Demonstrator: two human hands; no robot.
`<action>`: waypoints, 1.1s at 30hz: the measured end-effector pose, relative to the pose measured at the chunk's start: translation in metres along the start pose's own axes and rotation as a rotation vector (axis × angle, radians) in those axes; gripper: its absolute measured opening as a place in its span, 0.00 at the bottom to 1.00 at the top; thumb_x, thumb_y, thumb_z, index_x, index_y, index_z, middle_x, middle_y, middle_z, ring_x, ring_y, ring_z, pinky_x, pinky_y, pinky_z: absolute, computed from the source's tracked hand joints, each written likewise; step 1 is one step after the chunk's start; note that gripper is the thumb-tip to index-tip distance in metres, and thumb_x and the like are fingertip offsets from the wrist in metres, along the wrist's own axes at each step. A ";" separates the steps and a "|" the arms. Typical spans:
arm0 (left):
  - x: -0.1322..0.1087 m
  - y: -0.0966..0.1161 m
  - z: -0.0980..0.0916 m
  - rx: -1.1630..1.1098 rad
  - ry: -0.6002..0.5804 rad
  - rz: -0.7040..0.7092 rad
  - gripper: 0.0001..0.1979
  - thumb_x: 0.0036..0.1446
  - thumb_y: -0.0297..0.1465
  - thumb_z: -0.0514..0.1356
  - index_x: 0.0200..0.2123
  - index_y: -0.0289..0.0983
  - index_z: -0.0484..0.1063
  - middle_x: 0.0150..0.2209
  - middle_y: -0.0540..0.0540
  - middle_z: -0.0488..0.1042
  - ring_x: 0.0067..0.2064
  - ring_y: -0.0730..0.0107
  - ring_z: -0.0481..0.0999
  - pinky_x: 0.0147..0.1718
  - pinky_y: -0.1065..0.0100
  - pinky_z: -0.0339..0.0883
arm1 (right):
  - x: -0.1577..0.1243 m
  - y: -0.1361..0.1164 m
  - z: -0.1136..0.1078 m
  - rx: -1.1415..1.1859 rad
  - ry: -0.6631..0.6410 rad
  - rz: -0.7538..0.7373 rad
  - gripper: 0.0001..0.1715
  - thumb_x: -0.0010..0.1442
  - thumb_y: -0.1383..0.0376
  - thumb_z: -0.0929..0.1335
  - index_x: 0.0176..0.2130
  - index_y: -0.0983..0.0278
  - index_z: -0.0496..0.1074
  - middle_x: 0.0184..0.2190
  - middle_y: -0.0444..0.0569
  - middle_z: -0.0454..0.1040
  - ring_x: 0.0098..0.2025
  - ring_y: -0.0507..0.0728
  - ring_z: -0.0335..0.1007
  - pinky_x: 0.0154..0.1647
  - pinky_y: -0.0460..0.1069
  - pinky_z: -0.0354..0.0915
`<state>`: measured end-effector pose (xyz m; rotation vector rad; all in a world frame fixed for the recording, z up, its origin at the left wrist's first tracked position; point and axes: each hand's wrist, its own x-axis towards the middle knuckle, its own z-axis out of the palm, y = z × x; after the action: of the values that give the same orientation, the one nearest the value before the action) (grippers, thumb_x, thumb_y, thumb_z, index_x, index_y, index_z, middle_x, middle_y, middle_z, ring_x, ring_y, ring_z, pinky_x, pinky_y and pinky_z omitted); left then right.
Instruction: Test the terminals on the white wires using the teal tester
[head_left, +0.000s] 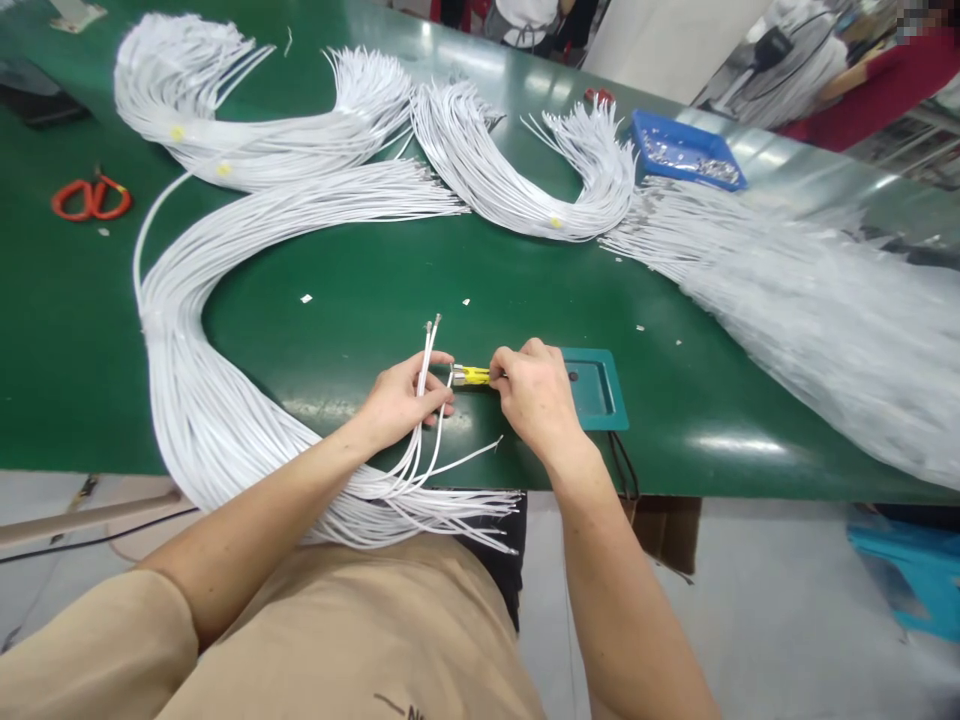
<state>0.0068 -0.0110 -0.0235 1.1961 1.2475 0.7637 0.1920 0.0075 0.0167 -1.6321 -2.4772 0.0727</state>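
Note:
Between its thumb and fingers, my left hand (pixel 403 402) grips a few white cables (pixel 421 400) whose metal-tipped ends stick up past the fingers. My right hand (pixel 536 392) is closed around a small yellow tool (pixel 474 376), which looks like a cutter or pliers. The tool's metal tip touches or nearly touches one cable end beside my left fingers. These cables come out of a large curved cable bundle (pixel 217 390) that hangs partly over the table edge by my body. Behind my right hand lies a teal tray-like plate (pixel 619 395), partly covered by the hand.
More white cable bundles (pixel 277 145) lie along the back of the green table (pixel 360 280), and a wide pile of wires (pixel 810 290) covers its right side. A blue tray (pixel 690 150) holds small metal parts. Red-handled scissors (pixel 91 198) lie at left. A person's red sleeve (pixel 900 85) shows beyond.

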 end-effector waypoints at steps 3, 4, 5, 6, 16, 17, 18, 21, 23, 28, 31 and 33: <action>0.000 -0.003 0.001 0.040 0.017 0.007 0.21 0.50 0.30 0.62 0.49 0.39 0.67 0.27 0.49 0.77 0.29 0.65 0.79 0.23 0.71 0.72 | 0.001 0.000 0.000 -0.008 -0.016 0.003 0.08 0.53 0.74 0.64 0.28 0.62 0.69 0.23 0.48 0.69 0.35 0.58 0.60 0.37 0.52 0.51; 0.000 -0.004 0.001 0.037 0.013 0.007 0.21 0.49 0.30 0.62 0.49 0.39 0.67 0.26 0.49 0.77 0.29 0.65 0.79 0.23 0.71 0.72 | 0.001 0.000 -0.001 -0.005 -0.024 0.003 0.08 0.53 0.74 0.64 0.28 0.62 0.69 0.23 0.48 0.69 0.35 0.58 0.61 0.38 0.52 0.52; 0.001 -0.003 0.001 0.024 0.003 0.006 0.21 0.49 0.30 0.62 0.48 0.39 0.67 0.26 0.49 0.77 0.29 0.65 0.79 0.23 0.71 0.71 | 0.000 0.000 -0.002 0.007 -0.029 0.005 0.08 0.54 0.74 0.64 0.29 0.62 0.69 0.24 0.49 0.69 0.36 0.59 0.61 0.38 0.52 0.52; 0.001 -0.003 0.000 0.001 -0.010 0.003 0.21 0.49 0.30 0.63 0.48 0.38 0.67 0.26 0.49 0.77 0.29 0.65 0.79 0.23 0.71 0.71 | 0.000 0.000 -0.003 0.032 -0.025 0.006 0.07 0.54 0.73 0.65 0.31 0.62 0.70 0.26 0.49 0.71 0.37 0.59 0.62 0.39 0.52 0.54; -0.004 0.006 -0.008 -0.163 -0.053 -0.048 0.22 0.49 0.31 0.64 0.48 0.34 0.64 0.26 0.48 0.76 0.29 0.67 0.78 0.24 0.73 0.68 | -0.029 -0.031 -0.007 0.296 0.222 0.076 0.09 0.64 0.66 0.61 0.41 0.64 0.70 0.39 0.50 0.75 0.44 0.59 0.64 0.46 0.53 0.58; -0.005 0.006 -0.010 -0.164 -0.047 -0.037 0.24 0.49 0.32 0.64 0.49 0.34 0.63 0.26 0.48 0.76 0.28 0.68 0.78 0.24 0.73 0.67 | -0.035 -0.038 -0.004 0.320 0.223 0.053 0.10 0.64 0.66 0.61 0.41 0.64 0.70 0.39 0.50 0.76 0.43 0.58 0.65 0.46 0.53 0.58; -0.006 0.006 -0.012 -0.168 -0.044 -0.021 0.26 0.49 0.32 0.64 0.51 0.33 0.63 0.26 0.49 0.75 0.28 0.70 0.76 0.24 0.73 0.66 | -0.040 -0.046 -0.001 0.342 0.218 0.023 0.11 0.65 0.66 0.61 0.42 0.64 0.70 0.39 0.50 0.75 0.43 0.58 0.65 0.45 0.53 0.57; -0.008 0.006 -0.017 -0.183 -0.076 0.035 0.29 0.50 0.33 0.65 0.55 0.34 0.63 0.27 0.50 0.74 0.26 0.74 0.73 0.25 0.74 0.65 | -0.053 -0.068 0.009 0.361 0.181 -0.101 0.11 0.65 0.67 0.60 0.40 0.64 0.71 0.36 0.50 0.75 0.39 0.57 0.64 0.40 0.52 0.57; -0.009 0.007 -0.020 -0.194 -0.108 0.058 0.26 0.50 0.33 0.65 0.52 0.34 0.66 0.27 0.50 0.74 0.28 0.74 0.73 0.25 0.75 0.64 | -0.059 -0.080 0.015 0.307 0.150 -0.171 0.11 0.64 0.68 0.60 0.36 0.64 0.71 0.32 0.50 0.74 0.36 0.57 0.62 0.37 0.52 0.55; -0.016 0.014 -0.020 -0.203 -0.115 0.033 0.20 0.51 0.35 0.65 0.46 0.35 0.70 0.29 0.48 0.75 0.34 0.69 0.76 0.28 0.73 0.64 | -0.067 -0.097 0.023 0.126 0.124 -0.153 0.12 0.61 0.73 0.58 0.31 0.64 0.68 0.28 0.50 0.70 0.33 0.58 0.59 0.34 0.52 0.54; -0.020 0.017 -0.020 -0.193 -0.069 0.016 0.19 0.52 0.37 0.64 0.46 0.35 0.72 0.34 0.45 0.77 0.37 0.69 0.76 0.33 0.71 0.66 | -0.075 -0.103 0.022 0.078 0.066 -0.083 0.11 0.59 0.75 0.59 0.32 0.64 0.67 0.28 0.50 0.70 0.33 0.59 0.61 0.33 0.52 0.55; -0.022 0.017 -0.020 -0.169 -0.058 0.009 0.18 0.51 0.37 0.64 0.44 0.35 0.74 0.36 0.44 0.77 0.37 0.68 0.76 0.35 0.70 0.67 | -0.082 -0.106 0.017 0.080 -0.023 -0.017 0.10 0.58 0.75 0.60 0.34 0.64 0.67 0.27 0.49 0.71 0.32 0.59 0.64 0.32 0.52 0.55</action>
<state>-0.0145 -0.0224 0.0012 1.0793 1.1082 0.8191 0.1246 -0.1086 0.0045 -1.5861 -2.4712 0.1875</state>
